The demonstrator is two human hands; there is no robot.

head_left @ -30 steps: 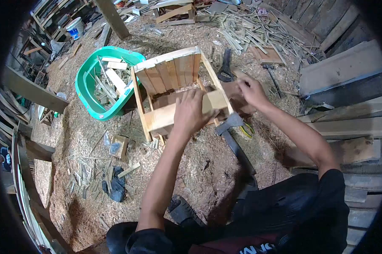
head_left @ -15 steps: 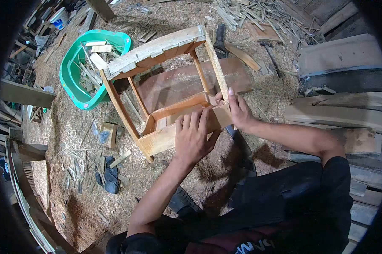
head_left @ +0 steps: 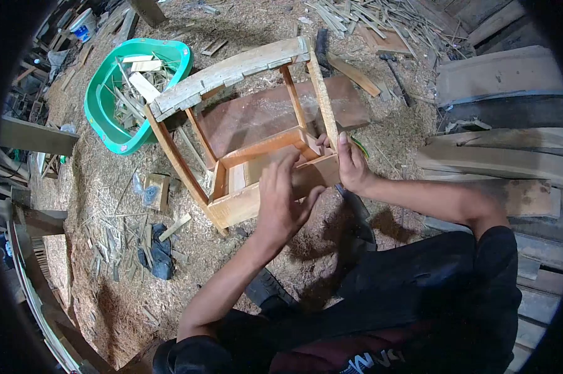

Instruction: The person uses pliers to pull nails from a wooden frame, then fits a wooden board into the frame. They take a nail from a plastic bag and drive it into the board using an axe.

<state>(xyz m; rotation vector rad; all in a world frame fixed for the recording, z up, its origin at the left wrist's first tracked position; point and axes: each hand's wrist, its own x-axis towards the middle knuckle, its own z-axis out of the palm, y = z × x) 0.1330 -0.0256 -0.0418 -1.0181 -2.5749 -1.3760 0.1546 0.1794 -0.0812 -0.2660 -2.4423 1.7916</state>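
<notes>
A wooden frame (head_left: 322,93) with slanting legs and a shallow box-like part stands tilted before me. My right hand (head_left: 355,163) grips the frame's right corner, thumb up along the leg and some fingers inside the box part. Over the front board (head_left: 241,207) is my left hand (head_left: 280,194), its fingers apart and nothing held in them. Whether its palm touches the board is hard to tell. A curved top piece (head_left: 231,70) with a rough, pale edge joins the legs at the far side.
A green tub (head_left: 99,124) of wood scraps stands at the upper left. Behind the frame lies a reddish-brown board (head_left: 231,128). Stacked planks (head_left: 500,161) line the right side. A dark plastic bag (head_left: 162,254) and wood slivers lie on sawdust at the left.
My left hand has loosened from the front board, its fingers lifting and spreading. My right hand stays at the corner. The view has shifted slightly.
</notes>
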